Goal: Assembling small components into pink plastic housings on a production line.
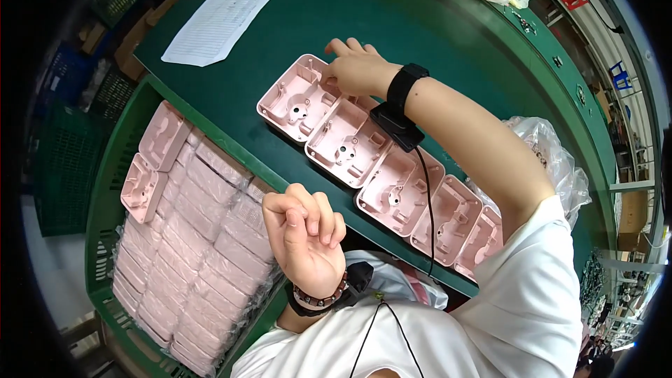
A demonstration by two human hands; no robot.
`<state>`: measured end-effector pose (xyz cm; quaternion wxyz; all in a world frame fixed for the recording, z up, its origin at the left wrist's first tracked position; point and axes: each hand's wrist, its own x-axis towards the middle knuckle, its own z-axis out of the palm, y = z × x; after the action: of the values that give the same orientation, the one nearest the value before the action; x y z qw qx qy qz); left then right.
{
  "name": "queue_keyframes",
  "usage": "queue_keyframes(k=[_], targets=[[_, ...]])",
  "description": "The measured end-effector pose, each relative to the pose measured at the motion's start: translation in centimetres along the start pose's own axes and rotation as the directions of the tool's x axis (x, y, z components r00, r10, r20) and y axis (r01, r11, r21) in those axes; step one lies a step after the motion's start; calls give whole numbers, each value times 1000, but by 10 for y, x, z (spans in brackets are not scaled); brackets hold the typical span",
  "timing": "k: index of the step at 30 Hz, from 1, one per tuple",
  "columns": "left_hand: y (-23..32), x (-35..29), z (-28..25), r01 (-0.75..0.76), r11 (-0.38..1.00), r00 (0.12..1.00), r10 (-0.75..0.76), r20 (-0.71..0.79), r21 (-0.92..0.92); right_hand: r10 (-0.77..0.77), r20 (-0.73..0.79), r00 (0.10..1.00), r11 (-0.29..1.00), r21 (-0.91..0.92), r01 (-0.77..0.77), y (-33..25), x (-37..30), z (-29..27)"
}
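Observation:
Five open pink plastic housings, or rather several of them, stand in a slanting row along the bench edge. At the far-left housing (287, 113), my right hand (358, 70) bends over the far corner, its fingertips pinched down inside and whatever they hold too small to name. The second housing (336, 157) lies under my right wrist, beside the third housing (389, 203). My left hand (306, 238) is raised in front of the row, palm up, with fingers curled against the thumb. Anything inside that fist is hidden.
A green crate (100, 252) at the left holds stacks of wrapped pink parts (203, 238), with two loose pink housings (143, 185) on top. Paper sheets (224, 21) lie on the green bench (392, 7). Clear plastic bags (553, 161) stand right. A black cable (428, 196) hangs from my right wrist.

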<state>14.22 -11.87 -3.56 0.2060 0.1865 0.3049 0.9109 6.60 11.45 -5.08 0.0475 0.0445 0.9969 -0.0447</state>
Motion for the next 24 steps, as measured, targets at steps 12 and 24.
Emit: queue_keyframes(k=[12, 24], targets=[[3, 6, 4, 38, 999, 999, -38, -31, -2, -84, -29, 996, 996, -41, 82, -5, 10, -18], [-41, 14, 44, 133, 991, 991, -132, 24, -24, 154, -202, 967, 988, 21, -153, 23, -346, -217]])
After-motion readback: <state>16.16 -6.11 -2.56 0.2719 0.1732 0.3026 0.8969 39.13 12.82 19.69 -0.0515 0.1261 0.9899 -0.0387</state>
